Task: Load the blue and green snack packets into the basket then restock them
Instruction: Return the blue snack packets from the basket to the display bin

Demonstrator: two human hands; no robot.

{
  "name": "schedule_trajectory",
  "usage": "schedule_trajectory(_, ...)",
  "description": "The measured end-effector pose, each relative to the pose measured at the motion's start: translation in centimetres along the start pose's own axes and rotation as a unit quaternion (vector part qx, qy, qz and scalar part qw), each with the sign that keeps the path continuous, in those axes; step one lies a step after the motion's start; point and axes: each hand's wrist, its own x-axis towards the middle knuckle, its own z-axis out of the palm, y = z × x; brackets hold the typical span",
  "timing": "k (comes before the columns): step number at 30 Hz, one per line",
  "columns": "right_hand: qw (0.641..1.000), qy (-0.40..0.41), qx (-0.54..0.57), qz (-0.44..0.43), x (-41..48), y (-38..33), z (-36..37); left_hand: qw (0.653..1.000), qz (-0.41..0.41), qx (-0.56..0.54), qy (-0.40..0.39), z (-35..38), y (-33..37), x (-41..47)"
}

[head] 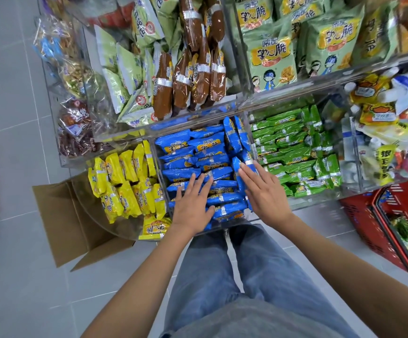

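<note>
Pretty sure I'm at the restock end: the crinkly blue foil snack packets (188, 145) fill their clear acrylic bin (232, 223), the glossy green foil packets (293, 152) are stacked next door, and there are just a few bits in the red slotted plastic basket (368, 223) on the floor. My left hand (193, 203) and right hand (264, 191) lie flat and open on the blue pile, gripping nothing.

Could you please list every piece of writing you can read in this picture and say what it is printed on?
"常記 掌心脆": large green bags, top right.
"常記": blue packets and green packets; finer print too small.
"銀耳": pouch at right; rest blurred.
Yellow packets and brown packets: print too blurred to read.
</note>
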Motion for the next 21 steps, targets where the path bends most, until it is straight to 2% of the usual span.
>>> schedule_trajectory(7, 0.990, -0.120, -0.057, 0.056, 2.0, -0.3, 0.3, 1.000, -0.009, -0.007, -0.001, 0.1, 0.4, 0.3)
schedule_trajectory(11, 0.982, -0.168, -0.044, 0.073, 2.7, -0.9, 0.2, 0.998, -0.032, -0.054, 0.007, -0.8, 1.0, 0.5)
schedule_trajectory(14, 0.984, -0.155, 0.005, 0.085, 2.3, -1.1, -1.2, 0.992, -0.048, -0.113, 0.034, -1.9, 1.4, 0.0)
schedule_trajectory(17, 0.982, -0.099, 0.104, 0.120, 0.8, -1.4, -3.3, 0.983, -0.054, -0.164, 0.068, -2.7, 1.6, -1.7)
schedule_trajectory(21, 0.939, -0.061, 0.240, 0.240, -2.3, -2.2, -5.8, 0.957, -0.073, -0.273, 0.066, -2.5, 0.9, -4.5)
